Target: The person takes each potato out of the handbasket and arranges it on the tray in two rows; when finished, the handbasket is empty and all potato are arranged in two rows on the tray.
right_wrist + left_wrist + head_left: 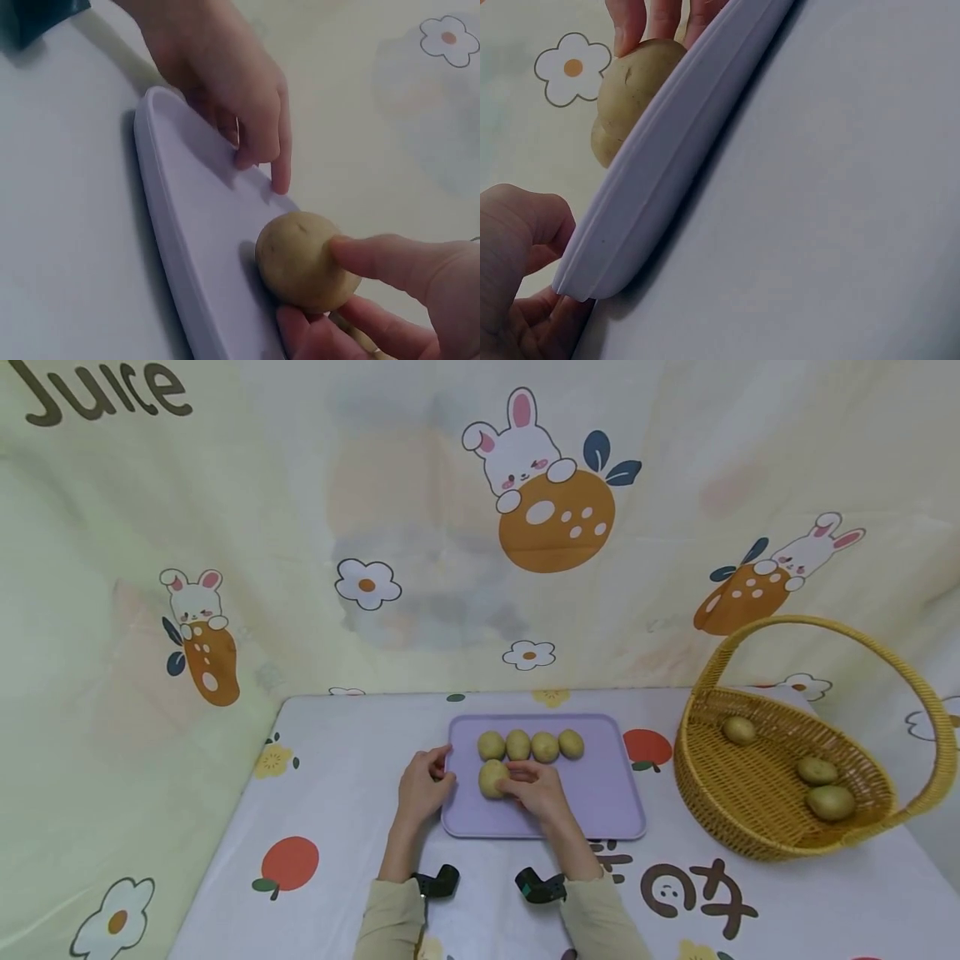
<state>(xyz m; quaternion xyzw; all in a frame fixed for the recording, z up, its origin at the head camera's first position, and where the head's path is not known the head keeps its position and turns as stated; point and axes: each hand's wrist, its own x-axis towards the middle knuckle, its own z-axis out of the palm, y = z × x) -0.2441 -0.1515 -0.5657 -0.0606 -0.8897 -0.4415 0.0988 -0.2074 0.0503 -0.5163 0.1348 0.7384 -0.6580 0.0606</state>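
A potato (304, 259) is pinched between the thumb and fingers of my right hand (536, 789), low over the left part of the lilac tray (600, 797). Just behind it, several potatoes (545, 747) line up in a row along the tray's far side. My left hand (423, 787) holds the tray's left edge, with its thumb and fingers at the rim (641, 172) in the left wrist view. Part of the held potato is hidden by my right fingers in the head view.
To the right of the tray stands a yellow wicker basket (720, 777) with a tall arched handle (885, 652). It holds a potato (738, 730) at its far left and two more on the right. A printed cloth (345, 893) covers the table, and a patterned curtain hangs behind.
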